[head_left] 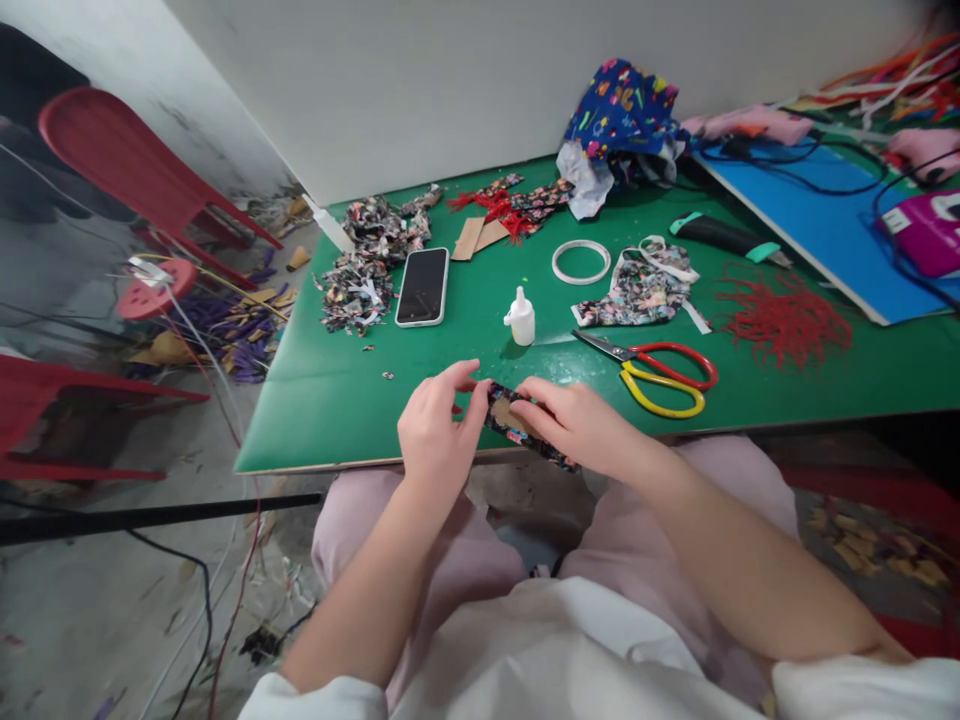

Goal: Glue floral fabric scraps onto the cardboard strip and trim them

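My left hand (444,418) pinches the upper left end of a cardboard strip edged with dark floral fabric (508,412), held at the table's front edge. The fingers of my right hand (566,415) close on the same strip, its thumb lying over the brown cardboard face. The strip slants down to the right, and its lower end sticks out under my right hand. Just beyond my hands stands a small white squeeze bottle (523,320). Scissors (645,375) with one red and one yellow handle lie open to the right.
On the green table (337,400) are a phone (422,287), a roll of white tape (580,262), floral fabric scraps (645,283), a utility knife (724,237) and red threads (784,318). Glue guns (750,125) with cables lie around a blue board (817,220). Red chairs (142,170) stand left.
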`<action>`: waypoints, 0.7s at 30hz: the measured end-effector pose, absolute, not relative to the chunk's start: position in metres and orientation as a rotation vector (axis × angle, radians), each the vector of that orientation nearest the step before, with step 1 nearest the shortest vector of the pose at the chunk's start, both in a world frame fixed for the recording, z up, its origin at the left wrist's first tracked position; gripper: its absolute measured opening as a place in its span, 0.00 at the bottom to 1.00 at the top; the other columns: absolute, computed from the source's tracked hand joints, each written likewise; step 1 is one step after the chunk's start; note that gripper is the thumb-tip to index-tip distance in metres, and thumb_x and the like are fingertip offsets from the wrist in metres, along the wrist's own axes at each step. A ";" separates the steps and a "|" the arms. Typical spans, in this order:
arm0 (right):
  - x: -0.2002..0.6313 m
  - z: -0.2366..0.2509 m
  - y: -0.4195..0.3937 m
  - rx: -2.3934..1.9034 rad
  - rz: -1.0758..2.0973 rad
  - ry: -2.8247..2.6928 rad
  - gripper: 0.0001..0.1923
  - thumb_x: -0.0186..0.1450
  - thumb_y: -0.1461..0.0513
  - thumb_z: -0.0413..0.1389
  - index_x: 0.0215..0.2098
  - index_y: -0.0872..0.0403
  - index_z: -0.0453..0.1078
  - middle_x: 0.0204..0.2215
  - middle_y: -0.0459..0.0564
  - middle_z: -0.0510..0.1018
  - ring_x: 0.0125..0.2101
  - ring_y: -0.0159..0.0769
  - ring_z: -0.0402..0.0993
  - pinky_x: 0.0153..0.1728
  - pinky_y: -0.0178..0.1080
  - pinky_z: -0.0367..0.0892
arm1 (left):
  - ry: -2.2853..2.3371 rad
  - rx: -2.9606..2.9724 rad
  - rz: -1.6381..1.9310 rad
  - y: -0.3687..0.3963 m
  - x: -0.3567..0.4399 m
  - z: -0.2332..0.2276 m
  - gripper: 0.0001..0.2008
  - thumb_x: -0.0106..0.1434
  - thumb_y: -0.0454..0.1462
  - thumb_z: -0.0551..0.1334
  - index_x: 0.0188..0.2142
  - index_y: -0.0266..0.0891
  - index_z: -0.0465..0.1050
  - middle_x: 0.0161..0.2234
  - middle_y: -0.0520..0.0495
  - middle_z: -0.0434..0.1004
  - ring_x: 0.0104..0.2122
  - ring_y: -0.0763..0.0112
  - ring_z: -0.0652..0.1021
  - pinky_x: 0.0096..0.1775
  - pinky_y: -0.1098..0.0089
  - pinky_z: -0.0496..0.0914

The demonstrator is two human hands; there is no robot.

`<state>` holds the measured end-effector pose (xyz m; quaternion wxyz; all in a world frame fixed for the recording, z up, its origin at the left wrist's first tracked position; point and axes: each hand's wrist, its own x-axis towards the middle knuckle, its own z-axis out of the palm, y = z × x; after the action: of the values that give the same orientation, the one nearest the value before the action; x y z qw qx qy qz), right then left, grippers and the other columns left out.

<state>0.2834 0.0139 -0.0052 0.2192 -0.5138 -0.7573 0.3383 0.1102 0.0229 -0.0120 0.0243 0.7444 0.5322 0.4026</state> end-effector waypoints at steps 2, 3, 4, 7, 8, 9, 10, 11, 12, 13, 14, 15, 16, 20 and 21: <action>0.283 -0.004 0.012 -1.416 0.861 -2.112 0.12 0.68 0.56 0.43 0.34 0.53 0.64 0.19 0.42 0.67 0.19 0.29 0.62 0.23 0.32 0.46 | 1.609 2.331 1.330 0.020 0.111 -0.014 0.08 0.60 0.35 0.61 0.40 0.38 0.71 0.30 0.50 0.77 0.28 0.76 0.74 0.30 0.76 0.69; 0.283 -0.004 0.011 -1.407 0.826 -2.121 0.13 0.68 0.56 0.43 0.34 0.53 0.64 0.19 0.43 0.67 0.19 0.29 0.61 0.23 0.32 0.46 | 1.583 2.340 1.350 0.019 0.111 -0.014 0.08 0.59 0.34 0.61 0.39 0.38 0.71 0.31 0.50 0.77 0.28 0.76 0.75 0.31 0.76 0.70; 0.283 -0.004 0.010 -1.395 0.797 -2.130 0.13 0.68 0.56 0.42 0.34 0.53 0.64 0.19 0.43 0.67 0.19 0.29 0.61 0.23 0.32 0.47 | 1.561 2.348 1.365 0.018 0.111 -0.014 0.07 0.59 0.33 0.62 0.39 0.38 0.71 0.31 0.50 0.77 0.28 0.76 0.75 0.31 0.76 0.70; 0.282 -0.006 0.009 -1.370 0.737 -2.142 0.13 0.68 0.56 0.42 0.35 0.54 0.64 0.20 0.43 0.69 0.19 0.29 0.62 0.23 0.32 0.47 | 1.514 2.377 1.429 0.017 0.112 -0.013 0.07 0.57 0.31 0.63 0.37 0.39 0.71 0.31 0.51 0.76 0.29 0.76 0.75 0.31 0.75 0.70; 0.282 -0.006 0.008 -1.365 0.727 -2.141 0.13 0.68 0.56 0.42 0.34 0.54 0.64 0.20 0.44 0.69 0.19 0.29 0.62 0.23 0.32 0.48 | 1.497 2.387 1.463 0.017 0.113 -0.013 0.08 0.56 0.30 0.63 0.36 0.40 0.70 0.32 0.51 0.76 0.30 0.75 0.75 0.31 0.75 0.70; 0.282 -0.006 0.008 -1.360 0.722 -2.140 0.13 0.68 0.56 0.42 0.34 0.54 0.64 0.20 0.44 0.69 0.19 0.29 0.62 0.23 0.32 0.48 | 1.476 2.398 1.499 0.017 0.113 -0.013 0.09 0.55 0.30 0.64 0.36 0.40 0.70 0.32 0.50 0.76 0.32 0.74 0.75 0.31 0.74 0.70; 0.282 -0.006 0.008 -1.357 0.716 -2.137 0.13 0.68 0.56 0.42 0.34 0.54 0.64 0.20 0.44 0.69 0.19 0.29 0.62 0.23 0.32 0.48 | 1.454 2.408 1.531 0.017 0.114 -0.014 0.11 0.54 0.29 0.65 0.37 0.40 0.70 0.33 0.50 0.75 0.34 0.73 0.75 0.32 0.73 0.71; 0.282 -0.006 0.008 -1.354 0.712 -2.134 0.13 0.68 0.56 0.42 0.34 0.54 0.64 0.20 0.44 0.70 0.19 0.29 0.63 0.23 0.32 0.48 | 1.437 2.415 1.556 0.017 0.114 -0.014 0.12 0.53 0.28 0.65 0.38 0.40 0.70 0.34 0.50 0.75 0.35 0.72 0.75 0.34 0.72 0.71; 0.282 -0.006 0.008 -1.349 0.708 -2.130 0.13 0.68 0.56 0.42 0.34 0.54 0.64 0.20 0.44 0.70 0.19 0.29 0.63 0.23 0.32 0.48 | 1.426 2.416 1.576 0.017 0.115 -0.015 0.14 0.52 0.28 0.66 0.38 0.40 0.70 0.35 0.49 0.75 0.36 0.71 0.75 0.36 0.71 0.71; 0.282 -0.006 0.008 -1.344 0.703 -2.124 0.14 0.68 0.56 0.42 0.34 0.54 0.64 0.20 0.44 0.70 0.18 0.28 0.63 0.23 0.32 0.48 | 1.417 2.411 1.586 0.016 0.116 -0.016 0.16 0.52 0.28 0.66 0.39 0.40 0.69 0.36 0.49 0.75 0.37 0.70 0.75 0.38 0.69 0.71; 0.282 -0.005 0.008 -1.337 0.700 -2.119 0.14 0.68 0.55 0.42 0.33 0.54 0.64 0.20 0.43 0.69 0.18 0.28 0.62 0.23 0.32 0.48 | 1.409 2.396 1.588 0.016 0.117 -0.018 0.17 0.51 0.28 0.67 0.40 0.40 0.69 0.36 0.49 0.75 0.37 0.70 0.75 0.39 0.68 0.71; 0.283 -0.005 0.008 -1.333 0.700 -2.113 0.14 0.68 0.55 0.42 0.33 0.54 0.64 0.20 0.43 0.69 0.18 0.28 0.62 0.22 0.32 0.48 | 1.400 2.363 1.585 0.014 0.117 -0.019 0.17 0.51 0.29 0.67 0.41 0.41 0.69 0.37 0.49 0.75 0.38 0.69 0.75 0.41 0.67 0.70; 0.283 -0.005 0.008 -1.331 0.699 -2.108 0.14 0.68 0.56 0.43 0.33 0.54 0.64 0.19 0.43 0.69 0.18 0.28 0.62 0.22 0.32 0.48 | 1.386 2.299 1.588 0.013 0.118 -0.020 0.17 0.51 0.30 0.67 0.41 0.41 0.69 0.38 0.48 0.75 0.39 0.69 0.75 0.41 0.66 0.70; 0.283 -0.005 0.009 -1.321 0.689 -2.095 0.13 0.68 0.56 0.43 0.33 0.54 0.64 0.19 0.42 0.68 0.18 0.27 0.61 0.22 0.31 0.48 | 1.319 1.769 1.590 0.008 0.120 -0.016 0.11 0.62 0.36 0.58 0.45 0.41 0.68 0.42 0.45 0.73 0.43 0.68 0.74 0.40 0.66 0.71; 0.283 -0.006 0.009 -1.315 0.687 -2.094 0.13 0.68 0.56 0.43 0.33 0.54 0.64 0.19 0.42 0.68 0.18 0.27 0.61 0.22 0.31 0.48 | 1.311 1.642 1.558 0.008 0.120 -0.014 0.11 0.64 0.38 0.55 0.46 0.41 0.68 0.40 0.46 0.75 0.41 0.69 0.75 0.40 0.68 0.72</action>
<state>0.2827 0.0093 -0.0057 0.2839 -0.4912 -0.7824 0.2566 0.1204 0.0079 -0.0144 0.2598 0.6062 0.4839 0.5752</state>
